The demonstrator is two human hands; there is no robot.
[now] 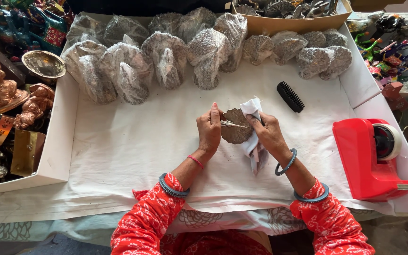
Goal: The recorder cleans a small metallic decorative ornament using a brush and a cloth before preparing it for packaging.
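Note:
My left hand (209, 128) grips the left edge of a small leaf-shaped metal dish (236, 128), dull bronze and silver, held just above the white cloth (133, 141) covering the table. A crumpled white rag (252, 109) is pressed against the dish's right side by my right hand (269, 134), and the rag's tail hangs down below that hand. Both wrists wear teal bangles, and the sleeves are red with a white pattern.
Several similar metal dishes wrapped in clear plastic (133, 66) line the far side. A black brush (290, 96) lies to the right. A red tape dispenser (371, 158) stands at the right edge. Copper figurines (5, 94) crowd the left, and a cardboard box (289, 19) of metalware sits at the back.

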